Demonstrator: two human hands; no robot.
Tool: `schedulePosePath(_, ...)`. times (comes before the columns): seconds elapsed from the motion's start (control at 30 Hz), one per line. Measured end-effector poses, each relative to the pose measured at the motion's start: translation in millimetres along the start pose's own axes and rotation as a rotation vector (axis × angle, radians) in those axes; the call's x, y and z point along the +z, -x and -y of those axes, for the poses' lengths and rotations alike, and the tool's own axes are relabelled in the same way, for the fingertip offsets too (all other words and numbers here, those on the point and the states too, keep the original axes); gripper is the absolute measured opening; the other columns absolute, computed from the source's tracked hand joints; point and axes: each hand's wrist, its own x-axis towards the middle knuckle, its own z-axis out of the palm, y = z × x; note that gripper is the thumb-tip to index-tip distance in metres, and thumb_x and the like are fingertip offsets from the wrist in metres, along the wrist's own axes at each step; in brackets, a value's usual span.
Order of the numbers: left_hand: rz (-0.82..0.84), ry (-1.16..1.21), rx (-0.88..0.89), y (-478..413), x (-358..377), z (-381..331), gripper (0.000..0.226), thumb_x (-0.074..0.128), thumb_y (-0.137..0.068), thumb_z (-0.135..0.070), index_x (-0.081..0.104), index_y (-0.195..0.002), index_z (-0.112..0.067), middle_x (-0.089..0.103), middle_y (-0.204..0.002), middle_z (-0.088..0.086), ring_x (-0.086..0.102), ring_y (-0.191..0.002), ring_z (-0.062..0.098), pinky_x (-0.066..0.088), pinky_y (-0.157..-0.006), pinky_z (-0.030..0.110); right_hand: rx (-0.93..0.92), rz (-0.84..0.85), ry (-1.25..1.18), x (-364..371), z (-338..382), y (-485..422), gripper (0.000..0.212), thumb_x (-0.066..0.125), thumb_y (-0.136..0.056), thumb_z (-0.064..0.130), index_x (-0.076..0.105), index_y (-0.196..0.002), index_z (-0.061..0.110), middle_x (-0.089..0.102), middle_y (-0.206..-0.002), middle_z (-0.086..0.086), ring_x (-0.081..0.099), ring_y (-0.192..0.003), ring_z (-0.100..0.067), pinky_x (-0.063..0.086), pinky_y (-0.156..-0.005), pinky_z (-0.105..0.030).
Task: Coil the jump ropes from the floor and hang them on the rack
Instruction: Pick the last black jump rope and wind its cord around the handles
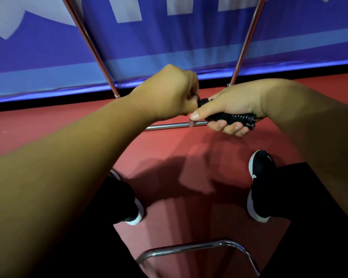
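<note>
While our right hand (pixel 236 104) grips the black ribbed jump rope handle (pixel 229 116), its fingers curl under the handle and the thumb lies along the top. Our left hand (pixel 169 93) is balled at the handle's left end, touching it, fingers curled tight together, though we cannot tell what they pinch; the handle lies roughly level in the air just above the low crossbar of the metal rack (pixel 169 127), between the rack's two slanted legs; beyond the rack hangs a blue banner (pixel 169 41) with white shapes; on the near side of the rack our two black shoes (pixel 259 177) stand apart on the red floor (pixel 169 153), and a bent metal tube (pixel 189 248) shows nearest to us.
</note>
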Motion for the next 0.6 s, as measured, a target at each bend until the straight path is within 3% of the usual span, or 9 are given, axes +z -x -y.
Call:
schedulePosePath(0.13, 0.050, 0.178, -0.233, -3.6, -6.2, -5.6, 0.013, 0.065, -0.082, -0.023, 0.073, -0.087, -0.014, 0.074, -0.072, 0.000, 0.067, -0.070, 0.016, 0.056, -0.068, 0.033, -0.026, -0.029, 0.022, 0.3, 2.7, 0.8, 0.041, 0.078, -0.091, 0.055, 0.053, -0.091, 0.022, 0.048, -0.064, 0.000, 0.042, -0.048, -0.016, 0.040, -0.048, -0.026)
schedulePosePath(0.23, 0.210, 0.489, -0.453, -9.9, -5.0, -1.8, 0.020, 0.067, -0.085, -0.024, 0.077, -0.085, -0.006, 0.075, -0.085, 0.014, 0.074, -0.082, 0.021, 0.066, -0.072, 0.037, -0.035, -0.099, 0.206, -3.5, 1.9, -6.3, 0.051, 0.085, -0.083, 0.057, 0.051, -0.083, 0.019, 0.052, -0.061, -0.002, 0.048, -0.047, -0.018, 0.046, -0.047, -0.028)
schedulePosePath(0.33, 0.256, 0.635, -0.586, -11.7, 0.6, -0.9, 0.019, 0.070, -0.085, -0.024, 0.074, -0.082, -0.005, 0.064, -0.084, 0.015, 0.062, -0.077, 0.022, 0.066, -0.075, 0.036, -0.011, -0.153, 0.319, 0.5, -3.2, -11.1, 0.053, 0.089, -0.081, 0.051, 0.054, -0.096, 0.013, 0.052, -0.054, -0.005, 0.048, -0.044, -0.020, 0.048, -0.046, -0.028)
schedulePosePath(0.43, 0.272, 0.611, -0.600, -10.6, 5.1, -1.7, 0.025, 0.078, -0.079, -0.031, 0.071, -0.077, -0.006, 0.052, -0.073, 0.005, 0.051, -0.065, 0.021, 0.053, -0.064, 0.031, 0.046, -0.240, 0.392, 5.4, -8.4, -14.4, 0.049, 0.087, -0.087, 0.040, 0.056, -0.111, 0.011, 0.050, -0.042, 0.003, 0.047, -0.036, -0.017, 0.049, -0.044, -0.027)
schedulePosePath(0.6, 0.264, 0.657, -0.564, -7.7, 9.9, -7.0, 0.056, 0.074, -0.065, -0.039, 0.071, -0.099, 0.006, 0.055, -0.077, 0.010, 0.047, -0.068, 0.018, 0.037, -0.065, 0.035, 0.113, -0.363, 0.466, 11.4, -22.6, -34.9, 0.027, 0.076, -0.094, 0.030, 0.065, -0.106, 0.007, 0.058, -0.045, -0.005, 0.051, -0.033, -0.022, 0.051, -0.045, -0.029)
